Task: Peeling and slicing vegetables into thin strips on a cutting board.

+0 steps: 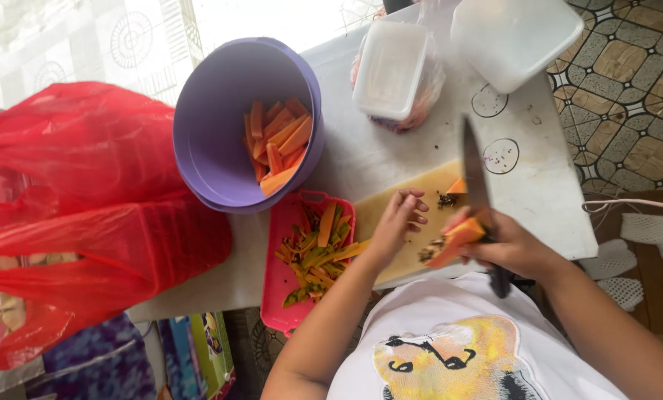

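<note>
- Right hand (520, 248) gripping black-handled kitchen knife (480, 200) and pinching orange papaya wedge (456, 241) against it, blade pointing to 12 o'clock.
- Left hand (398, 222) resting on pale rectangular cutting board (380, 211), fingers loosely spread, holding nothing.
- Wedge sitting over board's 5 o'clock part, dark seeds (447, 199) lying at 12 o'clock of it.
- Red plastic tray (280, 278) of green-yellow peels (318, 255) lying at 9 o'clock of board.
- Purple round bowl (220, 111) holding orange papaya sticks (278, 144), at 11 o'clock.
- White lidded plastic containers (391, 67) sitting at 12 o'clock.
</note>
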